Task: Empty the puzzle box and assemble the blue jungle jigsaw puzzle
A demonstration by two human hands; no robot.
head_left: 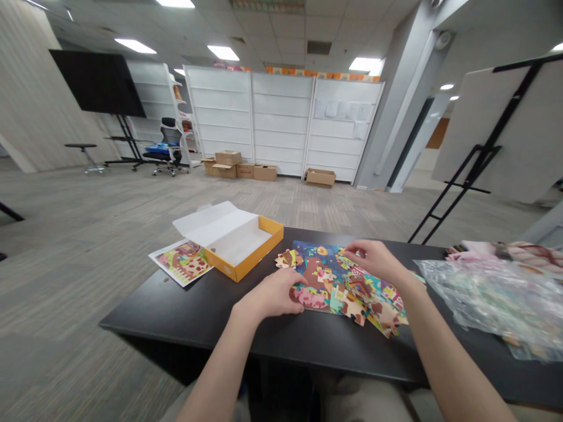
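Observation:
A dark blue puzzle board [316,251] with jigsaw pieces on it lies on the black table. My left hand [277,292] rests at its left edge, fingers curved and thumb apart, with no piece visible in its grasp. At the upper middle of the board, my right hand [373,259] pinches a puzzle piece [341,256] by its edge. Loose puzzle pieces [352,305] are heaped on the board's right and front part, some overlapping its edge. Another small group of pieces [289,258] sits beyond my left hand.
An opened yellow box [246,266] with a white lid stands at the back left of the table [185,310], partly over a printed farm picture [182,262]. Clear plastic bags [497,299] cover the right side. Cardboard boxes [226,164] stand by the far shelves.

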